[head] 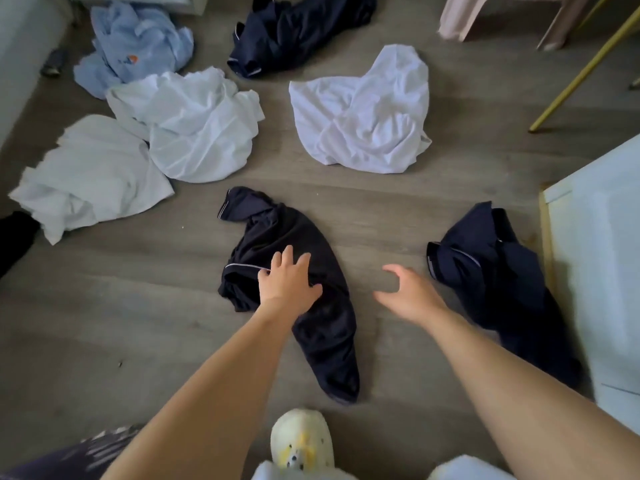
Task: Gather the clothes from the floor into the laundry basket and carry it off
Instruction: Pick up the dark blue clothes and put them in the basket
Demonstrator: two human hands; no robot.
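Note:
Clothes lie scattered on the grey wooden floor. A dark navy garment (311,317) lies in the middle, right below me. My left hand (289,282) hovers over or rests on it with fingers spread, holding nothing. My right hand (407,292) is open in the air just right of that garment, fingers curled. A second navy garment (491,271) lies at the right. Three white pieces (86,178) (197,129) (363,116) lie farther out, with a light blue shirt (135,43) and another navy piece (294,32) at the back. No laundry basket is in view.
A white piece of furniture (602,254) with a pale wooden edge stands at the right. Chair legs (550,32) and a yellow pole (585,71) are at the back right. A pale wall or bed side (20,60) runs along the left. My slippered foot (301,441) is at the bottom.

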